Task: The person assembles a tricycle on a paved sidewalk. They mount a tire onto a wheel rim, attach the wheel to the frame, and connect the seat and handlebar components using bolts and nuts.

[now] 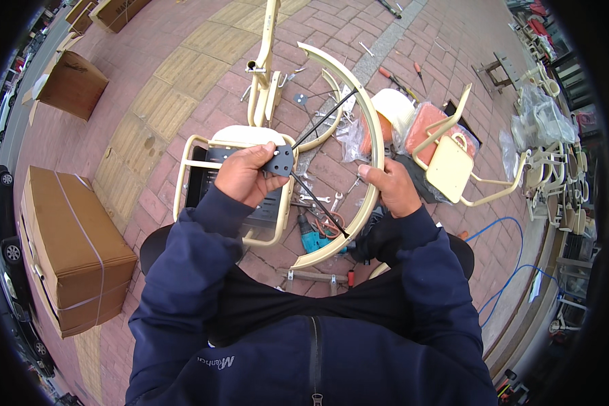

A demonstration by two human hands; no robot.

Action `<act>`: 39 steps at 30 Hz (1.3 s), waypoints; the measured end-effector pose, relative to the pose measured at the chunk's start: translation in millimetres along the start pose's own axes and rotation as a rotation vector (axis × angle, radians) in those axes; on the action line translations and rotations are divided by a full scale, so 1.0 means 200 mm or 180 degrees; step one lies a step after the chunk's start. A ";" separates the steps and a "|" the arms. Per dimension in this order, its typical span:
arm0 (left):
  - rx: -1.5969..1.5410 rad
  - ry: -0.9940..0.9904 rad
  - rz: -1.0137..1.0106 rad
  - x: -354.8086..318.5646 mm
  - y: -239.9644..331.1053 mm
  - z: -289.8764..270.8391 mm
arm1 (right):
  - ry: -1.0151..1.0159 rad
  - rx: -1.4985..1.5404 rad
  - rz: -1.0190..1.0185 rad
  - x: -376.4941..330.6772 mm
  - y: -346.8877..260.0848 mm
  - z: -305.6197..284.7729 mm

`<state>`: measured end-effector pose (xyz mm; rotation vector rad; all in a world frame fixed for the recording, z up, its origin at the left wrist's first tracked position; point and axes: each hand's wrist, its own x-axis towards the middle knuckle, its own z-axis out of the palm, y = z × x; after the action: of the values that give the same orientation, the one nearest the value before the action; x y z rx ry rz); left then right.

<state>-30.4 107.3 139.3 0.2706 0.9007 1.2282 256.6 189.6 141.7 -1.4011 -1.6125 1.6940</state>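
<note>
The curved cream-coloured metal mudguard (pixel 374 115) arcs from the far middle of the scene down to the person's lap, held up off the ground so both hands can work on it at chest height. The right hand (pixel 394 189) is closed round its rim at the near right, thumb on the inner face, steadying the arc. The left hand (pixel 245 176) pinches a small dark flat metal bracket (pixel 279 162) with holes between thumb and fingers; from that bracket thin black stay rods (pixel 321 203) run to the mudguard, one far-right, one near-right (so the bracket seems to serve as the point where the rods meet).

Just beyond the left hand sits a cream tubular carrier rack with a black tray (pixel 203 179), and a cream frame tube (pixel 267 61) stands farther off. Below the hands on the red brick paving (pixel 183 81) lie spanners (pixel 318 199) and a teal power drill (pixel 310 239), kept within reach.

At the right, clear plastic bags holding orange parts (pixel 426 122) and a cream child seat (pixel 450 168) lie together. At the left, a large brown cardboard box bound with white straps (pixel 74 250) stands near; a smaller open brown carton (pixel 71 82) lies farther away. Any print on them is too small to tell.
</note>
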 end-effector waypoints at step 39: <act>0.1638 0.0605 -0.0166 0.02 -0.24 0.07 | -0.1554 -0.1566 -0.0500 -0.03 0.03 0.26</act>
<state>13.8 97.6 116.0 0.5415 1.3780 0.9683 218.0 157.1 129.3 -1.0540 -2.4715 1.7018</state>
